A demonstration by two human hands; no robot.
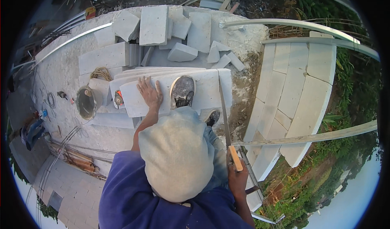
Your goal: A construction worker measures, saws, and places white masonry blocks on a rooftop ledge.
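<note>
My left hand [149, 91] lies spread on a pale grey block [207, 91], which tops several slabs stacked in the middle. My shoe [183, 88] rests on the same block, right of the hand. In my right hand [238, 174], low at the right, is the wooden handle [235, 156] of a hand saw [223, 111]; its long blade runs up along the block's right end. An orange-and-black tool [118, 99], perhaps a tape measure, sits just left of the block. A pale cloth-covered head hides the area below.
Loose cut blocks [153, 26] lie at the back. A bucket [85, 103], coiled rope [100, 73] and steel rods [61, 145] are at left. A co-worker [32, 131] is at far left. Right are jointed panels [306, 103], metal rails [308, 135] and a planted drop.
</note>
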